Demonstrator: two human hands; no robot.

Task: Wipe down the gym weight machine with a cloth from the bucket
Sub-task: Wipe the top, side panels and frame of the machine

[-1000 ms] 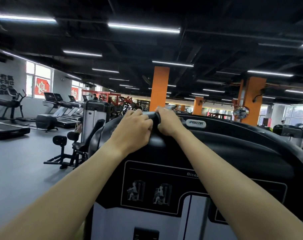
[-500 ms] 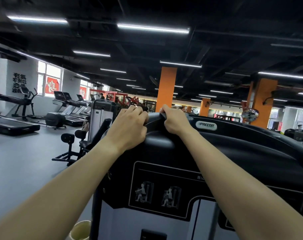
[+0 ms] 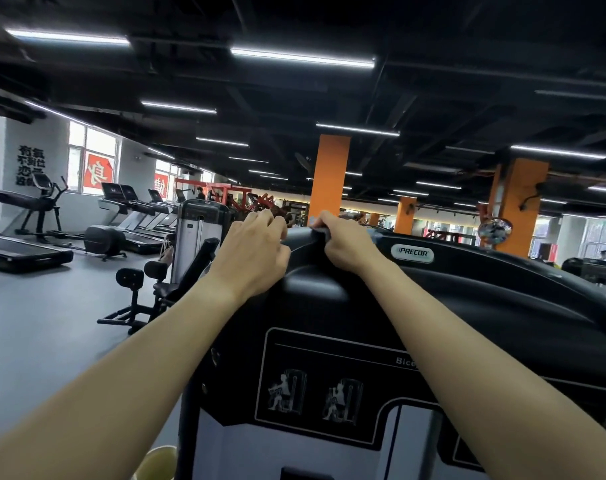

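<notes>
The black weight machine (image 3: 433, 306) with a "PRECOR" badge fills the right half of the head view. Both my arms reach up to its curved top rim. My right hand (image 3: 346, 244) grips a small dark grey cloth (image 3: 319, 231) and presses it on the rim; only a corner of the cloth shows beside my fingers. My left hand (image 3: 255, 252) lies a little to the left, with its fingers curled over the rim's left shoulder. A yellowish bucket (image 3: 159, 460) peeks in at the bottom edge, beside the machine's foot.
Another weight machine with a seat and pads (image 3: 177, 265) stands close on the left. Treadmills (image 3: 135, 216) line the far left wall. Orange pillars (image 3: 331, 178) rise behind. Grey floor (image 3: 52, 323) lies to the left.
My hands have parted: they were together over the cloth, and now a gap of bare rim shows between them. My left hand has slid left and down the shoulder.
</notes>
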